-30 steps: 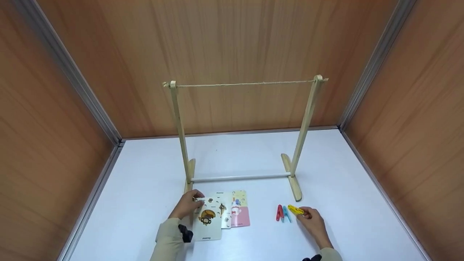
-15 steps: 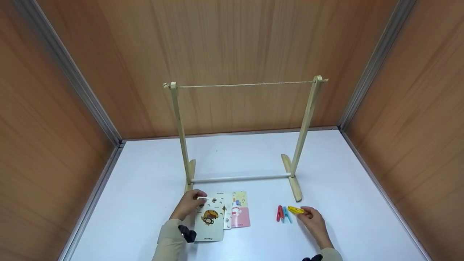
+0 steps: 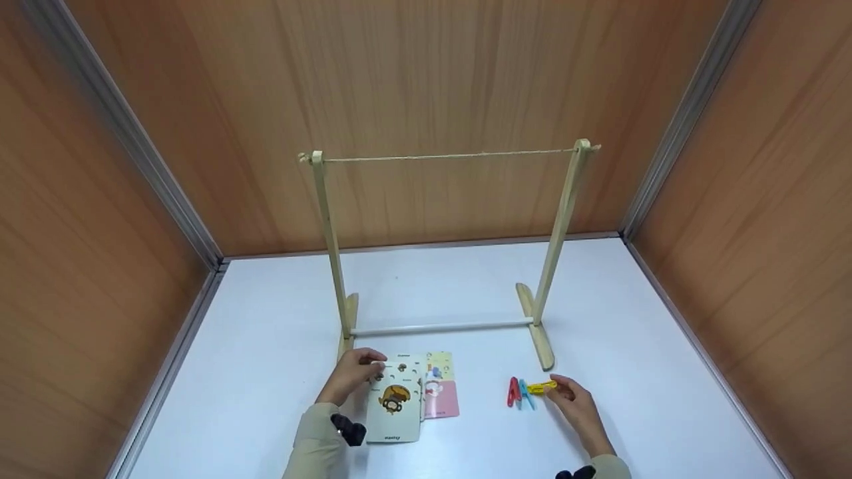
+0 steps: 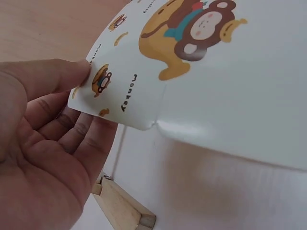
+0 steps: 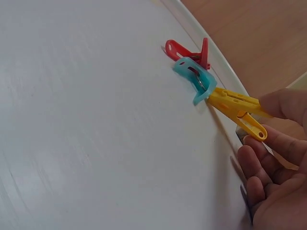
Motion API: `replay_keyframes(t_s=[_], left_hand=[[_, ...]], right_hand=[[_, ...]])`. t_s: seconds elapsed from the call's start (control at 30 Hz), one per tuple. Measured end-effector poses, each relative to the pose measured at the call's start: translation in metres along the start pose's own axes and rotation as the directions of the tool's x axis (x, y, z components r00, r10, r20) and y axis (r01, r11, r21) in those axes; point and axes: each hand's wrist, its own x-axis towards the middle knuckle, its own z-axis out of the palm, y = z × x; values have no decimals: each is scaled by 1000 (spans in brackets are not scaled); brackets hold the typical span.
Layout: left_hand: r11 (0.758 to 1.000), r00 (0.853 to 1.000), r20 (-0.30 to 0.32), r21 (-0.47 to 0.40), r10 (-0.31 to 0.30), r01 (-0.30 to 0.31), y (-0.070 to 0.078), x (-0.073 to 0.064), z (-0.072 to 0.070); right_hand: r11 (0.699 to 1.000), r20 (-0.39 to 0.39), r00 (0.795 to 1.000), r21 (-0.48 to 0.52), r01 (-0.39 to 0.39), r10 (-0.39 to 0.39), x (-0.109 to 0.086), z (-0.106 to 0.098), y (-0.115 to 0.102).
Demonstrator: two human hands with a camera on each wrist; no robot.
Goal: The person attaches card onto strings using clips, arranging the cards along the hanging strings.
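My left hand [image 3: 351, 376] pinches the upper left corner of a pale card [image 3: 394, 416] printed with a monkey. In the left wrist view, thumb and fingers grip the card [image 4: 235, 96], which is held above the table. It overlaps a second white card [image 3: 410, 357], mostly hidden behind it, and a yellow-and-pink card [image 3: 440, 398] shows at the right. My right hand [image 3: 578, 407] pinches a yellow clothespin [image 3: 540, 388] by its handle end. In the right wrist view the clothespin's tip [image 5: 218, 96] meets a blue clothespin [image 5: 196, 76], beside a red one [image 5: 189, 53].
Behind the cards stands a wooden frame [image 3: 561, 226] with a string [image 3: 446, 157] stretched between its two posts. A white bar [image 3: 442, 328] joins the posts low down. Wooden panels [image 3: 439, 80] wall in the white table [image 3: 266, 319] at the back and sides.
My left hand has shifted slightly right with the monkey card, covering more of the white card behind. The yellow clothespin has turned in my right fingers.
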Motion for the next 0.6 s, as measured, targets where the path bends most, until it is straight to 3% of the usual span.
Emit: replay_keyframes(t_s=[0.33,0.6], left_hand=[[998,999,35,-55,-35,37,8,1,6],[993,999,25,-114,-23,26,17,-1,12]], right_hand=[[998,-24,999,50,25,-24,-4,0,-1],[998,-36,999,61,16,-14,-4,2,-4]])
